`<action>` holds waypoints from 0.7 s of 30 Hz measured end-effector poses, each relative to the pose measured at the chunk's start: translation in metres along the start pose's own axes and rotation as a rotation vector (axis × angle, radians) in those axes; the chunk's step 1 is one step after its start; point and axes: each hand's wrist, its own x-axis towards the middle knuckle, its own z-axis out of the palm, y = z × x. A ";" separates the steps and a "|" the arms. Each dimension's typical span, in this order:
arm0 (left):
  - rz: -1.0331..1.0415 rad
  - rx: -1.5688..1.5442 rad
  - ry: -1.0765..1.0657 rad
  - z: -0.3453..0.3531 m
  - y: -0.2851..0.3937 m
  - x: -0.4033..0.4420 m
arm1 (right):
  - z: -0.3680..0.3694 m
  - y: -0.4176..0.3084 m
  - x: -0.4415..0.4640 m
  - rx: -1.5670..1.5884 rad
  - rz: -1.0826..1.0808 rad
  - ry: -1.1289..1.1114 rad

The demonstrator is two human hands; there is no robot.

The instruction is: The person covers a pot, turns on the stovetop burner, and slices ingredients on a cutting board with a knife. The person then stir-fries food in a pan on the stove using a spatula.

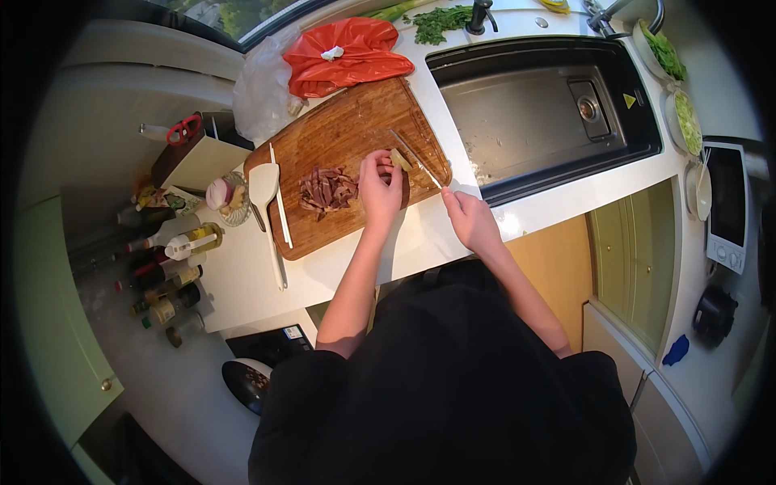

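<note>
My right hand [469, 217] is closed around the pale handle of a kitchen knife [416, 156], whose narrow blade points up and left over the board's right part. Between the fingers of my left hand [380, 190] is a yellowish-brown lump that looks like ginger [400, 159], close beside the blade. Both are over a wooden cutting board [323, 133]. A pile of sliced brown meat [327, 191] lies left of my left hand. More dark meat shows partly behind that hand. A white spatula [264, 186] and white chopsticks [281, 198] rest along the board's left edge.
A red plastic bag [347, 56] lies behind the board, and the black sink [517, 97] is at the right. Left stand a glass bowl with onion [222, 196], a knife block [198, 166] and several bottles [194, 241]. Bowls of cut greens [685, 121] line the far right.
</note>
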 end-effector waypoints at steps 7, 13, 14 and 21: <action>0.380 0.247 -0.037 -0.009 0.011 0.012 | 0.007 0.007 0.002 0.030 0.081 -0.063; 0.529 0.326 -0.231 -0.022 0.006 0.022 | 0.012 0.019 0.010 0.072 0.136 -0.103; 0.542 0.326 -0.260 -0.023 0.008 0.024 | 0.011 0.019 0.012 0.089 0.132 -0.096; 0.685 0.450 -0.411 -0.017 0.022 0.041 | -0.003 0.018 0.011 0.168 0.154 -0.032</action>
